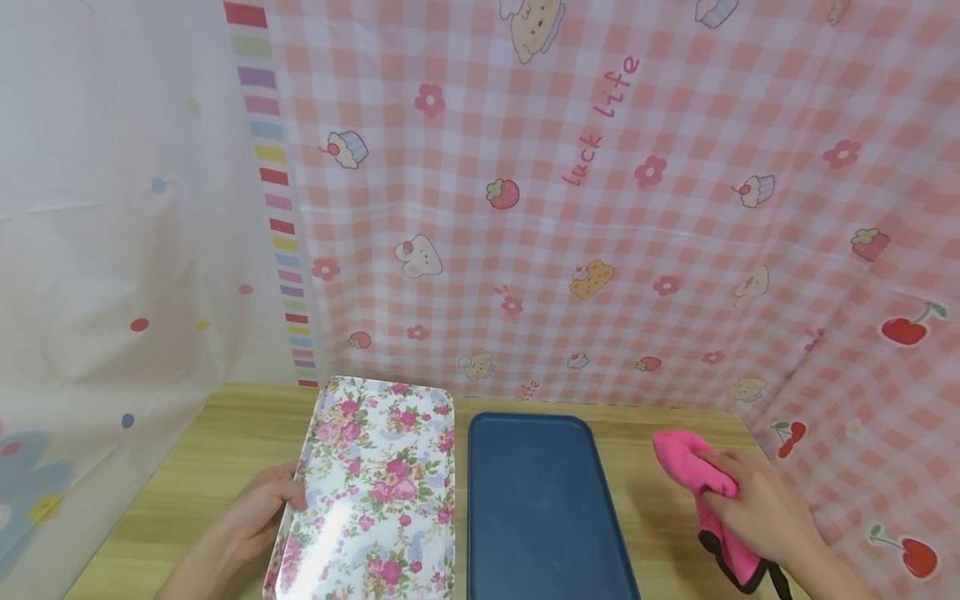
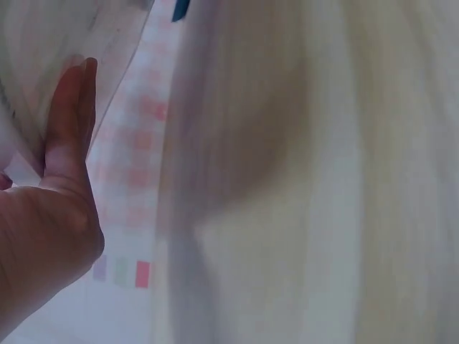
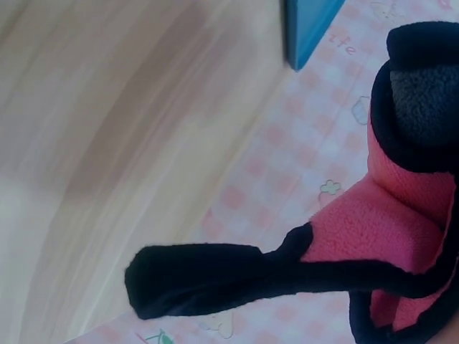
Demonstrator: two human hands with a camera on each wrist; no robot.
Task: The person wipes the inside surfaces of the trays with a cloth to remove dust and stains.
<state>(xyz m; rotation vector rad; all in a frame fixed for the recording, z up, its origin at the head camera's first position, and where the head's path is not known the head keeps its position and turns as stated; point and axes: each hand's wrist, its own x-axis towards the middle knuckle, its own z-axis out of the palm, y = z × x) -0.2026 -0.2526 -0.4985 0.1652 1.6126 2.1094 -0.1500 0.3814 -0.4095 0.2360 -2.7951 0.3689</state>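
Observation:
On the left, a white tray with a pink floral print (image 1: 397, 467) is pinched along its left edge by my left hand (image 1: 251, 512). The thumb lies on the printed face, and the fingers (image 2: 70, 122) reach along the pale underside. That underside shows in the left wrist view, with the tray raised off the tabletop. My right hand (image 1: 765, 504) grips a bright pink soft fabric item (image 1: 690, 462) over the right part of the table. Black trim, a black strap (image 3: 208, 276) and a dark grey fuzzy patch (image 3: 429, 104) show on it up close.
A dark blue rectangular tray (image 1: 540, 508) lies on the wooden table (image 1: 180, 483), between the two hands. Pink checked cloth (image 1: 465, 225) hangs right behind the table and along its right side. White dotted cloth (image 1: 112, 250) hangs at the left.

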